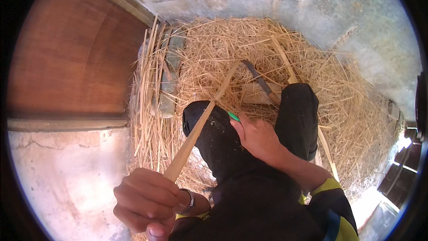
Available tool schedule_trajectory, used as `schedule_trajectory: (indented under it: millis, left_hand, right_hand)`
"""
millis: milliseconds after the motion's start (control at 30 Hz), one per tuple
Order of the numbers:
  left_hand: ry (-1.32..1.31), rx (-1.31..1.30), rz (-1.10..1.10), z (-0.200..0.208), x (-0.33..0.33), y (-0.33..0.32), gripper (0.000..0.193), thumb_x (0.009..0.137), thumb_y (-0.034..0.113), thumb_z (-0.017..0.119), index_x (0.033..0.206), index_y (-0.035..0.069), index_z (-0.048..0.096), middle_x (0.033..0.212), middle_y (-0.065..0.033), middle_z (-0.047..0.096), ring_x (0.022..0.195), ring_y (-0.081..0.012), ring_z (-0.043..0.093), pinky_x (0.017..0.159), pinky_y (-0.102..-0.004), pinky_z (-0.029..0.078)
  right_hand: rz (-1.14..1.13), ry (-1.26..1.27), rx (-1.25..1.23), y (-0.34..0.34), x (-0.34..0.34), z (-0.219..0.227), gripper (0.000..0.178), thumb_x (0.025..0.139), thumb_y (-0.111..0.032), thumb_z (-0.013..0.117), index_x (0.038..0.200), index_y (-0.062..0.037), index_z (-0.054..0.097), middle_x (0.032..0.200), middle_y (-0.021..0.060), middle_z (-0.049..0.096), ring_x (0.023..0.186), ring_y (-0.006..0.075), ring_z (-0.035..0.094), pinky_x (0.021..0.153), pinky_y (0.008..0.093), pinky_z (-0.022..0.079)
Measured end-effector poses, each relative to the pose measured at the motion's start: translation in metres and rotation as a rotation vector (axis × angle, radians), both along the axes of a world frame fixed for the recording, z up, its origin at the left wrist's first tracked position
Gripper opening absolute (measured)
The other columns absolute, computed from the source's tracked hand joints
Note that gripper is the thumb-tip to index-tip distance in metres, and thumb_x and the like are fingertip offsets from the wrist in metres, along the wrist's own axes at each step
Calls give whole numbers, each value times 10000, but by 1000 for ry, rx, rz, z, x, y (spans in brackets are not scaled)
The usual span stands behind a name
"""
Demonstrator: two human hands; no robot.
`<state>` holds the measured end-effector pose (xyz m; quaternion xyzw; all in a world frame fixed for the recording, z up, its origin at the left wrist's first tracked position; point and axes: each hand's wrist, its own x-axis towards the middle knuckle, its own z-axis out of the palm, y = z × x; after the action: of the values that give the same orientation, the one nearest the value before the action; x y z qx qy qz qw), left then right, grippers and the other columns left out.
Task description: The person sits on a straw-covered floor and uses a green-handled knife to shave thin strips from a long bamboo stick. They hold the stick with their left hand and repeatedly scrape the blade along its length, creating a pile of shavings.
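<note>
My left hand (147, 198) is closed around the near end of a long, pale bamboo strip (191, 138). The strip slants up and away over my left knee, its far end above the loose shavings. My right hand (258, 137) rests by my thighs, its fingers closed on a small green tool (233, 116) beside the strip. Only a bit of green shows; the tool's kind is hidden by the hand and the strip. Past my knees lies a dark curved blade with a brown wooden handle (273, 97), touched by neither hand.
Straw-like shavings (249, 40) are heaped against the stained wall (285, 0). Thin split strips (149, 107) lie in a bundle at left, near a brown wooden panel (76, 53). Further pale strips (282, 56) lie beyond and beside my right knee (298, 102).
</note>
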<state>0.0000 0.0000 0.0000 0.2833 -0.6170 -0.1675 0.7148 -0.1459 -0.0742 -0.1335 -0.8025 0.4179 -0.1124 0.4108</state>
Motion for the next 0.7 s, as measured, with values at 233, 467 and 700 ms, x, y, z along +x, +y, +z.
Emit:
schedule_trajectory:
  millis: [233, 467, 700]
  left_hand:
    - [13, -99, 132, -3, -10, -11, 398, 858, 153, 459, 520, 157, 250, 341, 41, 314, 270, -54, 253, 308, -208, 261]
    - [89, -54, 194, -8, -7, 2, 350, 880, 167, 398, 565, 165, 246, 398, 37, 226, 359, -71, 178, 389, -246, 212]
    - [187, -107, 288, -6, 8, -1, 291, 867, 116, 409, 601, 125, 292, 395, 30, 258, 311, -83, 236, 314, -229, 241]
  right_hand:
    - [29, -238, 7, 11, 6, 11, 325, 937, -355, 486, 950, -32, 520, 572, 186, 568, 516, 379, 586, 453, 474, 459]
    - [95, -284, -59, 11, 8, 10, 266, 921, -304, 530, 968, -43, 525, 604, 175, 577, 529, 380, 583, 473, 477, 461]
    - [66, -286, -225, 9, 26, 8, 244, 904, -279, 560, 875, -48, 489, 583, 135, 562, 493, 328, 580, 419, 413, 449]
